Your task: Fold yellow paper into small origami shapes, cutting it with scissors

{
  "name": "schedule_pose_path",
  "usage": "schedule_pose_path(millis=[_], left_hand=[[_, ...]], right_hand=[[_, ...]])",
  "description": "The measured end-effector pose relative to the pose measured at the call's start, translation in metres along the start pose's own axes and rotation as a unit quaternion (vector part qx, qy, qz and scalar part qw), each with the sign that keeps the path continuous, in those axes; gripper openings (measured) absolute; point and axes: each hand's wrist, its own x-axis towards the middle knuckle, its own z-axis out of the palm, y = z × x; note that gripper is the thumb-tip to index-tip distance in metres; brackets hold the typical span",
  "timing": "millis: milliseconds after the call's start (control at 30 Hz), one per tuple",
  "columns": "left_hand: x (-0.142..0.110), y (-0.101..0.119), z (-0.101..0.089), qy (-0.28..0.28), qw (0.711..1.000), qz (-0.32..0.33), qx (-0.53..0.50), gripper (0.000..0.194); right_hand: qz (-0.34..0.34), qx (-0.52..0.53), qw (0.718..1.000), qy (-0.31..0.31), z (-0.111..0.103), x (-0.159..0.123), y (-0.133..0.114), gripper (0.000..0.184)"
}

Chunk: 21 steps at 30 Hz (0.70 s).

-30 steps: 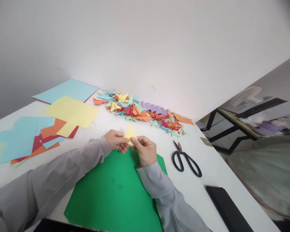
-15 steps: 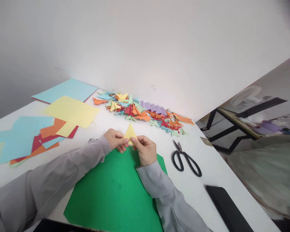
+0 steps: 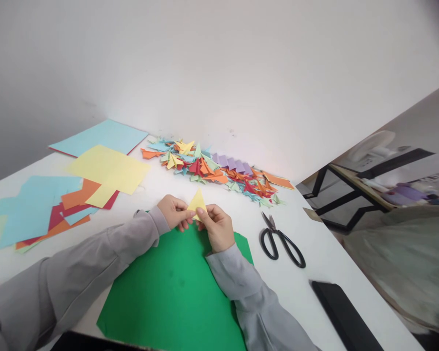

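A small piece of yellow folded paper (image 3: pixel 196 200), pointed at its far end, is pinched between both hands. My left hand (image 3: pixel 173 212) grips its left side, thumb on top and fingers curled beneath. On the right side, my right hand (image 3: pixel 218 226) holds it the same way, the thumb tips close together. Both hands are over the far edge of a green sheet (image 3: pixel 168 287) on the white table. Beyond them lies a long heap of small folded paper planes (image 3: pixel 201 165) in several colours. The paper's underside is hidden by the fingers.
Black-handled scissors (image 3: pixel 278 239) lie partly open to the right, with a black flat object (image 3: pixel 344 312) nearer. On the left are blue sheets (image 3: pixel 32 200), a yellow sheet (image 3: pixel 109 165) and coloured scraps. A wall (image 3: pixel 219 73) stands behind the table.
The tip of the yellow paper has dipped slightly, and my right hand has shifted a little to the left. Other things lie as before.
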Motion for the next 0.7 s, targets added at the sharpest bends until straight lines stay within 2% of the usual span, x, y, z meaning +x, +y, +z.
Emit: schedule_pose_path(millis=[167,267,500,700], left_hand=[[-0.0001,0.0004,0.0004,0.001,1.000,0.008,0.001,0.019],[0.0000,0.0007,0.0003,0.009,1.000,0.012,-0.012,0.019],[-0.0012,0.0011,-0.0009,0.019,1.000,0.023,-0.007,0.022],[-0.0015,0.0014,-0.0011,0.021,1.000,0.020,-0.010,0.023]], right_hand=[[-0.015,-0.001,1.000,-0.005,0.0012,-0.0007,-0.0001,0.025],[0.006,0.010,1.000,-0.007,0.0009,-0.0008,-0.0004,0.026],[0.052,-0.023,0.995,-0.084,-0.0009,-0.0001,-0.0045,0.034],[0.047,-0.009,0.997,-0.056,0.0007,-0.0007,-0.0015,0.034]])
